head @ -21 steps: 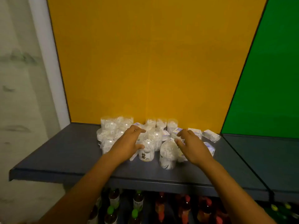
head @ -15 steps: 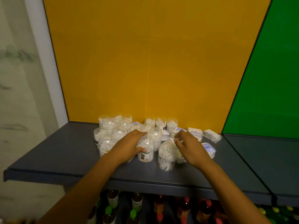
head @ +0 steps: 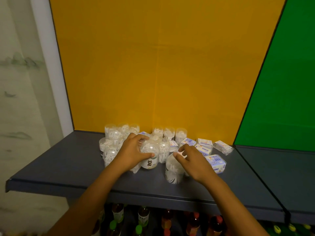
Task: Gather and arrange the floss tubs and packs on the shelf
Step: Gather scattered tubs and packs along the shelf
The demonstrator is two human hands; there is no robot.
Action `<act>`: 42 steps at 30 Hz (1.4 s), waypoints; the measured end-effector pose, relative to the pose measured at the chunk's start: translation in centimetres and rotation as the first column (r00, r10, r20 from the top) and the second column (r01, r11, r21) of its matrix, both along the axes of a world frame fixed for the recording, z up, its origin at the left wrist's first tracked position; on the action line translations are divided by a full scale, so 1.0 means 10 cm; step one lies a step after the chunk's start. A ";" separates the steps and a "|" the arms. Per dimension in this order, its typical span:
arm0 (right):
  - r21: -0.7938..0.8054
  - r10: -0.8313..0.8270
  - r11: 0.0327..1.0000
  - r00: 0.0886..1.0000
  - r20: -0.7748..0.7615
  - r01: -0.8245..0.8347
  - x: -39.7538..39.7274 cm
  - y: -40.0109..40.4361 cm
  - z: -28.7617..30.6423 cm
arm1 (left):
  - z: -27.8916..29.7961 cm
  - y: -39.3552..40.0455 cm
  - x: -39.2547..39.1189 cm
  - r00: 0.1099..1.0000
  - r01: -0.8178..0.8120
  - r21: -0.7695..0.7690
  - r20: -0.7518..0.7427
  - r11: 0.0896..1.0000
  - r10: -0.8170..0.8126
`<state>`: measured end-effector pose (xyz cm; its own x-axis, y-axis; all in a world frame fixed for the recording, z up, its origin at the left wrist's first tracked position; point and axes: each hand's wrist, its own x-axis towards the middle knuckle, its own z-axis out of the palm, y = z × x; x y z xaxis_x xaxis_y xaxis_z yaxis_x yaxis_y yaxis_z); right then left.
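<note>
Tubs mostly clustered near shelf [head: 68,160] back edge; left hand [head: 131,153] grips labelled tub [head: 150,156]; right hand [head: 192,160] grips front tub [head: 173,171]; packs [head: 206,147] loose rightward.

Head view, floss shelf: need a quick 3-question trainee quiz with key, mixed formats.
1. True or false: the left hand grips a clear tub with a printed label.
2. The flat blue-and-white packs lie on which side of the tub cluster? A) left B) right C) in front
3. What stands on the level below the grey shelf?

Key:
1. True; fingers and thumb curl round it.
2. B
3. Bottles with coloured caps.
</note>
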<state>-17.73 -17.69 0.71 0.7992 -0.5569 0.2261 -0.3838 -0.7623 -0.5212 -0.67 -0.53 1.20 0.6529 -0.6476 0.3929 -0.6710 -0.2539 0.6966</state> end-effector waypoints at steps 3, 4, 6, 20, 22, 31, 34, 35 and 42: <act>0.004 0.009 1.000 1.000 -0.028 -0.008 0.01 0.08 -0.04 | 0.05 0.07 0.00 0.994 -0.014 -0.100 -0.110 0.995 0.003; -0.004 0.013 1.000 0.999 -0.030 -0.013 0.02 0.11 -0.06 | 0.06 0.09 -0.01 0.989 -0.016 -0.136 -0.146 0.991 -0.004; -0.030 0.012 0.999 0.999 -0.037 -0.013 0.03 0.16 -0.09 | 0.07 0.14 -0.04 0.978 -0.009 -0.206 -0.206 0.978 -0.035; 0.404 -0.004 0.906 0.954 0.301 -0.123 -0.37 0.07 0.23 | 0.31 0.14 -0.35 0.956 0.062 -0.346 -0.250 0.936 -0.155; 0.403 -0.017 0.906 0.941 0.339 -0.129 -0.55 -0.03 0.32 | 0.40 0.05 -0.48 0.958 0.078 -0.346 -0.233 0.935 -0.167; 0.331 0.064 0.912 0.881 0.469 -0.243 -1.60 -0.51 0.61 | 0.64 -0.46 -1.27 0.947 0.175 -0.366 -0.193 0.914 -0.258; 0.306 0.070 0.918 0.860 0.505 -0.254 -2.07 -0.71 0.73 | 0.70 -0.73 -1.67 0.941 0.203 -0.374 -0.182 0.905 -0.286; 0.297 0.074 0.918 0.850 0.522 -0.262 -2.23 -0.78 0.76 | 0.72 -0.84 -1.80 0.939 0.213 -0.378 -0.176 0.901 -0.296; 0.264 0.001 0.951 0.857 0.516 -0.160 -3.12 -1.33 0.63 | 0.59 -1.44 -2.62 0.935 0.231 -0.365 -0.173 0.902 -0.309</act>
<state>-48.92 -31.04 7.06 0.6628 -0.5989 0.4494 0.0484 -0.5646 -0.8239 -26.87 -14.91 7.10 0.5669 -0.6676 0.4827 -0.4986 0.1885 0.8461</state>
